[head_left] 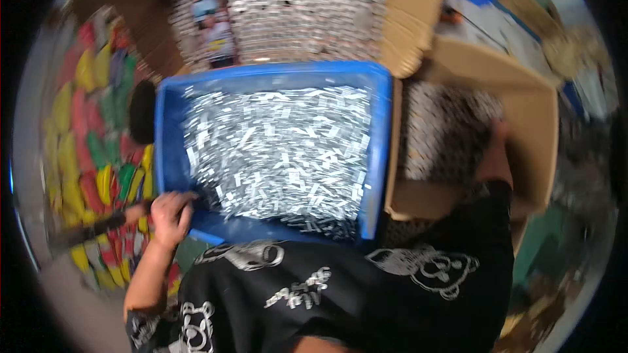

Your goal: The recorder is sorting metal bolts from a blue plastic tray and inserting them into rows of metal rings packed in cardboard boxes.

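Observation:
A blue plastic bin stands in front of me, filled with a thick layer of small, shiny, silvery flat strips. At its near left corner my left hand is closed over the rim, fingers curled toward the inside. To the right stands an open cardboard box with many small metallic pieces in it. My right arm reaches into this box, and my right hand is at the pieces near its right wall. Blur hides the fingers of that hand and anything in them.
Beyond the bin lies a broad bed of small metallic pieces, with a phone showing a lit screen at its left. Red, yellow and green bundles fill the left side. A dark bar runs beside my left hand. A cardboard flap rises behind the box.

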Tool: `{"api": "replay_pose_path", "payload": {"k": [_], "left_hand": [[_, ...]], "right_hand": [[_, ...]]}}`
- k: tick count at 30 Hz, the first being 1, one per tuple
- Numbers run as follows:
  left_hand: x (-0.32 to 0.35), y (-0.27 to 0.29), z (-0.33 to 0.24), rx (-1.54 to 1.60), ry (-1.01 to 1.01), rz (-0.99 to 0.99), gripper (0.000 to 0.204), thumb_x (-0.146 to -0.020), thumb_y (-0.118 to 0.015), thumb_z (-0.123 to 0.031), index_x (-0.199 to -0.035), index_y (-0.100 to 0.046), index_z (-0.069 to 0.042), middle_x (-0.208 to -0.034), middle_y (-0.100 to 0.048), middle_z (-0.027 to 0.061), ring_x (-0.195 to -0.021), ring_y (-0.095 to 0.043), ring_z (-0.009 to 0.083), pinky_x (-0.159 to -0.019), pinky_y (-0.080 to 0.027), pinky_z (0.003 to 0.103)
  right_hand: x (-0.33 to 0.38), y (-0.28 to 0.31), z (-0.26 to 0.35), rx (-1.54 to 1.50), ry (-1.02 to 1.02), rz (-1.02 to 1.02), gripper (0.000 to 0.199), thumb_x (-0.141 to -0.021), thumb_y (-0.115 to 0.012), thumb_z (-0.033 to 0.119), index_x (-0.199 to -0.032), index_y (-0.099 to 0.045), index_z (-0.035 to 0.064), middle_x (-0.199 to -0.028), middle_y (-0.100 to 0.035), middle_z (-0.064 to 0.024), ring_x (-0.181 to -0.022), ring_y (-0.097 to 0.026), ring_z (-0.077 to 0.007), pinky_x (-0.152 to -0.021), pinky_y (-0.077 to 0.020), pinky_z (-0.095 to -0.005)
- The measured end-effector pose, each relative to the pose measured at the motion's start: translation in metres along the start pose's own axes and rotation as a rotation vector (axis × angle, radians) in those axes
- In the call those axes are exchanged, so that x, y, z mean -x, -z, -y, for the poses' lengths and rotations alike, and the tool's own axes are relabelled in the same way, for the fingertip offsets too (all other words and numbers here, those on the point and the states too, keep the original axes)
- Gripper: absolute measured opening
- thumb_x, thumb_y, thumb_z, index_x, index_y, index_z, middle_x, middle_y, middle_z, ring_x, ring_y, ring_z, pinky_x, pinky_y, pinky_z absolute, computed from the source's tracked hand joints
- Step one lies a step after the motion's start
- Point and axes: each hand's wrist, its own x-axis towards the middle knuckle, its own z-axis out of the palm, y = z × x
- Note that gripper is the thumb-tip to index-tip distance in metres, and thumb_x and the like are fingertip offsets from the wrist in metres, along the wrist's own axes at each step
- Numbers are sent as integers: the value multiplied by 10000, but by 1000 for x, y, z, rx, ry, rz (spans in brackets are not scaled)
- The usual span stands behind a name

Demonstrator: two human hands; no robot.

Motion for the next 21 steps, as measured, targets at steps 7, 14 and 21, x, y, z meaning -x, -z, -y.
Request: {"api": "replay_pose_path", "payload": {"k": [7,14,21], "left_hand": [[-6,-1,-1,-20,43,0,136,-772,-583,-53,-864,-683,-47,-683,-576,106,-624,-567,289,-615,-444,384],[-3,0,-4,-14,42,-2,134,-769,-581,-31,-856,-682,-45,-681,-582,105,-608,-567,281,-614,-446,377],[-1,-1,0,28,19,-44,147,-751,-593,-47,-860,-690,-59,-674,-584,115,-620,-581,305,-614,-462,399]], "right_hand": [[53,50,57,-387,-23,-118,701,-823,-602,635,-1147,-646,15,-1031,-679,-246,-1001,-630,-434,-848,-496,-511],[103,74,113,-127,135,32,576,-889,-581,547,-1062,-648,2,-963,-680,-244,-954,-642,-404,-837,-504,-523],[99,71,140,236,406,227,414,-888,-606,380,-1043,-679,3,-1058,-677,-236,-1006,-648,-376,-870,-516,-494]]}}
